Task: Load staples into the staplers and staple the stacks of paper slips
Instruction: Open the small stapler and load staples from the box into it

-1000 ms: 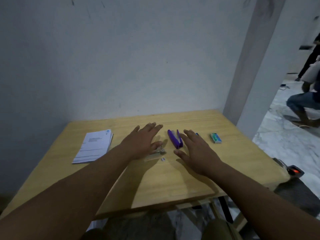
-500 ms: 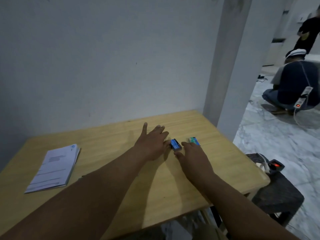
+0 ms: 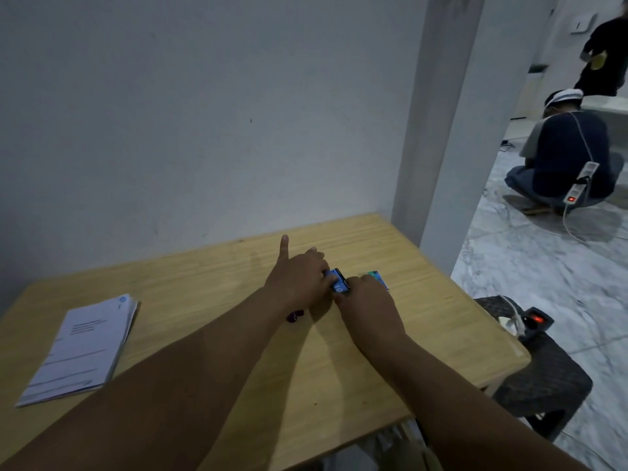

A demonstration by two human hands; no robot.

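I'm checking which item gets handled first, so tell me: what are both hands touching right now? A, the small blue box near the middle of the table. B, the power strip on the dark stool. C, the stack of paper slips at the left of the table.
A: the left hand and the right hand meet on the small blue box, while the stack of paper slips lies untouched at the left of the table.

We look from a single head-worn camera, angled forward and down over the wooden table (image 3: pixel 210 294), close enough that both forearms run in from the bottom edge. The wide lens (our only view, so nothing overlaps) faces the wall and catches the marble floor (image 3: pixel 557 266) at right.
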